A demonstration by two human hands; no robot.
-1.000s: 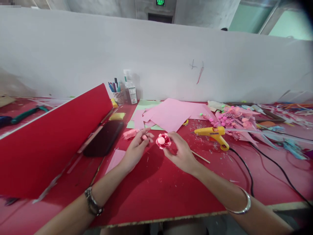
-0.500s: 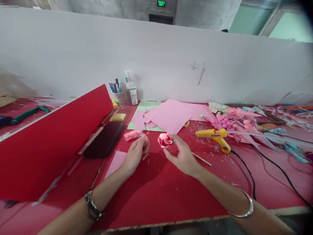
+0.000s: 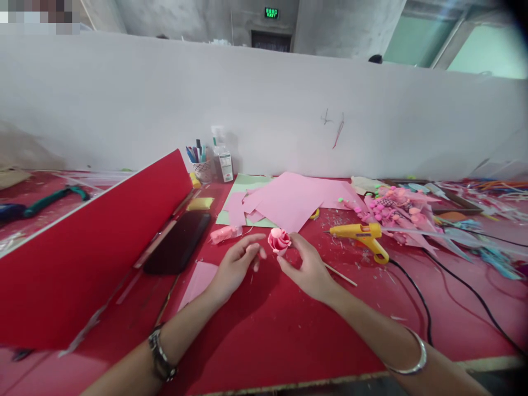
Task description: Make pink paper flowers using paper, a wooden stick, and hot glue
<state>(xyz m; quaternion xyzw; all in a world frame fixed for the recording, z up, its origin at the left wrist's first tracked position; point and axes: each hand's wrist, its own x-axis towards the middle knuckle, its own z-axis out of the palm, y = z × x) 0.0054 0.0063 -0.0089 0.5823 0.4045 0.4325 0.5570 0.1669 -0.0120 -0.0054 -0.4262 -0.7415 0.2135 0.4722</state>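
Note:
A small pink paper rose (image 3: 279, 241) is held between the thumb and fingers of my right hand (image 3: 307, 267), its curled petals facing up. Just left of the flower, my left hand (image 3: 239, 263) has its fingers apart, with nothing seen in them. A pink lump in clear wrapping (image 3: 225, 234) lies on the red table beyond my left hand. Under my right hand a thin wooden stick (image 3: 340, 274) pokes out to the right. A yellow glue gun (image 3: 361, 236) rests on its side further right.
Pink paper sheets (image 3: 289, 198) overlap green paper behind the hands. A dark phone (image 3: 178, 243) and a tall red board (image 3: 103, 247) stand left. Pink flower pieces (image 3: 396, 212) pile up at right, near the glue gun's black cord (image 3: 414, 291). A pen cup (image 3: 202, 169) is at the back.
My left hand has moved right, away from the wrapped pink lump and towards the rose, and its fingers have spread. My right hand keeps hold of the rose.

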